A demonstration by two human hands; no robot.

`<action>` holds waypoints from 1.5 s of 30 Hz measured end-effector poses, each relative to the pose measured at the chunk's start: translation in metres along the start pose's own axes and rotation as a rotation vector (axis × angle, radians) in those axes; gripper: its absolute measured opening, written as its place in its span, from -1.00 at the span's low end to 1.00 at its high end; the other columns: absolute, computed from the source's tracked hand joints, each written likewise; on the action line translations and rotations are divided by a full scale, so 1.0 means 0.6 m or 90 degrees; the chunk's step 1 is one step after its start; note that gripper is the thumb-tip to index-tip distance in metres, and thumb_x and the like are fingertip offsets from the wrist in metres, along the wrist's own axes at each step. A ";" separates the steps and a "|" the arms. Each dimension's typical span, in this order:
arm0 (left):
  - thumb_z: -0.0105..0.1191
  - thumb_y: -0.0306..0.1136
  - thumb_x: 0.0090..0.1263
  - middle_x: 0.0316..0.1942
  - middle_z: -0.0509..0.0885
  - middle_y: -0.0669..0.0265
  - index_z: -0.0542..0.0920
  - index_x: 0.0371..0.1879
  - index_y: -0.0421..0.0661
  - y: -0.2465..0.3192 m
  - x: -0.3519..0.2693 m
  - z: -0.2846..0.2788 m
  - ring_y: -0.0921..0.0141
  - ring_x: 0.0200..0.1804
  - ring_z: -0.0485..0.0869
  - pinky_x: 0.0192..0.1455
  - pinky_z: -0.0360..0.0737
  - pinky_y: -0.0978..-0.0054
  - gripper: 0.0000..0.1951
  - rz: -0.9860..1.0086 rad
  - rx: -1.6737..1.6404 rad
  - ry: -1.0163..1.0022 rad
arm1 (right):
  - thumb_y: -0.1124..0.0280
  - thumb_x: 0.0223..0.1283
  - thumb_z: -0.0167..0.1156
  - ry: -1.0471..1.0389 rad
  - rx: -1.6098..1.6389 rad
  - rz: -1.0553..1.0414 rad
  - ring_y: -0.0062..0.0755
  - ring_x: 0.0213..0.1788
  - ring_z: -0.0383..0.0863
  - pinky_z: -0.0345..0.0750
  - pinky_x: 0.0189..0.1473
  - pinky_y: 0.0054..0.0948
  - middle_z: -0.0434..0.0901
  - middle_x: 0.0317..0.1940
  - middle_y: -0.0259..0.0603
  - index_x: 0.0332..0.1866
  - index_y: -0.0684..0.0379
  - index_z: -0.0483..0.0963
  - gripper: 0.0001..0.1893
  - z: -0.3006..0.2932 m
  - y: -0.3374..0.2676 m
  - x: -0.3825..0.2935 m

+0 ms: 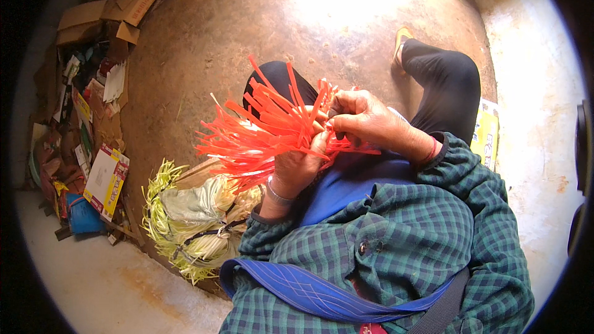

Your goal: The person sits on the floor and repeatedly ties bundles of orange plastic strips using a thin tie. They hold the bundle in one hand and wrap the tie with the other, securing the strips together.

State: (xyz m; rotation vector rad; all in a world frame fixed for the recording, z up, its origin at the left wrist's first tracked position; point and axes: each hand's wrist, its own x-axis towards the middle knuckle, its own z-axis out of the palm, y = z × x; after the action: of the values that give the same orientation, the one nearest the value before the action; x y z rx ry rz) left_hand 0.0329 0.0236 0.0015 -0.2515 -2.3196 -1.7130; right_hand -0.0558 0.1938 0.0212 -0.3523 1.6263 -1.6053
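Note:
A thick bundle of flat red plastic strips (260,137) fans out to the left above my lap. My left hand (299,162) grips the bundle from below, near its gathered middle, with the thumb pointing up. Against the same gathered part, my right hand (364,116) pinches with thumb and forefinger; what sits between those fingertips is too small to make out. More red strip ends stick out above and below the right hand. Under the bundle lies blue cloth (352,181) across my lap.
Beside me on the left rests a bundle of yellow-green leafy stalks (199,236), bound with dark cord and partly wrapped. Further left, cardboard boxes (88,16), packaging scraps and a blue container (85,213) lie piled by the wall. A yellow printed box (486,132) stands by the right wall.

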 end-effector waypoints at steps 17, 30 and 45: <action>0.06 -0.60 0.38 -0.27 0.59 0.23 0.58 -0.37 -0.22 0.010 0.001 -0.006 0.37 -0.19 0.58 -0.08 0.52 0.45 -0.94 -0.040 -0.041 -0.001 | 0.57 0.28 0.22 0.044 -0.120 -0.190 -0.63 -0.36 0.56 0.52 -0.32 -0.56 0.60 -0.36 -0.35 -0.15 0.31 0.51 -0.90 -0.001 0.035 0.008; 0.06 -0.61 0.38 -0.28 0.61 0.25 0.57 -0.38 -0.22 0.003 -0.007 0.003 0.37 -0.18 0.60 -0.07 0.53 0.43 -0.93 -0.041 -0.012 -0.006 | 0.58 0.22 0.19 0.234 -0.356 -0.319 -0.30 -0.41 0.64 0.51 -0.32 -0.37 0.58 -0.46 -0.05 -0.27 0.30 0.45 -0.94 0.019 0.055 0.010; 0.10 -0.54 0.46 -0.27 0.69 0.36 0.63 -0.16 -0.22 -0.002 0.003 0.008 0.47 -0.19 0.63 -0.05 0.54 0.52 -0.92 -0.111 -0.162 0.080 | 0.48 0.37 0.18 0.085 -0.204 -0.121 -0.75 -0.36 0.45 0.46 -0.34 -0.62 0.56 -0.38 -0.42 -0.10 0.27 0.55 -0.89 -0.038 0.034 0.004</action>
State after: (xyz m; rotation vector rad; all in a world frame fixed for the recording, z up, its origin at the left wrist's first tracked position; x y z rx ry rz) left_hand 0.0305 0.0281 -0.0004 0.0146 -2.0863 -2.0464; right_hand -0.0665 0.2112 -0.0018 -0.5910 2.0105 -1.5294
